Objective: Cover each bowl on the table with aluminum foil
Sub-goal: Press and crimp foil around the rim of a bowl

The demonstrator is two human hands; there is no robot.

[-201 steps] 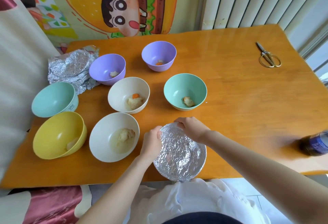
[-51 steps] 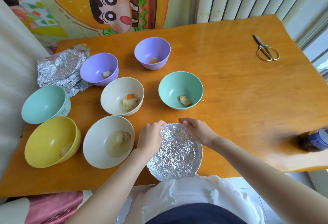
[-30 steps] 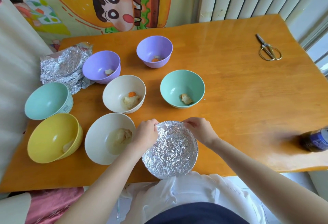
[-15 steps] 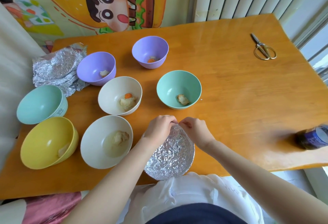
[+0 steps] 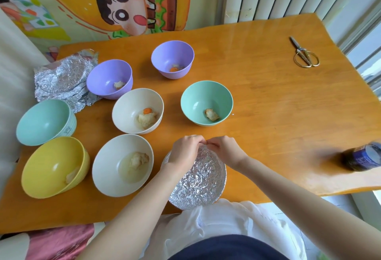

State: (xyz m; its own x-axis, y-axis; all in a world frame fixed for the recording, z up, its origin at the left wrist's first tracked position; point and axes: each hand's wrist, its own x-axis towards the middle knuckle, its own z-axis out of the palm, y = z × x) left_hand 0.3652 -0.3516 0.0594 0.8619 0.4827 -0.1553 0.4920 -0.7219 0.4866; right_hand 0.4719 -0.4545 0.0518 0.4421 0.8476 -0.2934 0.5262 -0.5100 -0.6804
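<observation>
Table (image 5: 288,115) — 7 open bowls (image 5: 206,103), 1 foil-covered bowl (image 5: 202,181); left hand (image 5: 184,150), right hand (image 5: 225,149) pinch its rim.

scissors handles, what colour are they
The scissors have gold handles, clearest in the head view.

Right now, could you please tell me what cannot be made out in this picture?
Head view only.
1. Contents of the round bowl wrapped in crinkled aluminium foil: hidden by the foil.
2. Its far rim: covered by the left hand and right hand pinching the foil.
3. Dark blue plastic bottle: blurred, cut by the right edge; label unreadable.
4. Crumpled silver foil sheets: count unclear, overlapping.
</observation>
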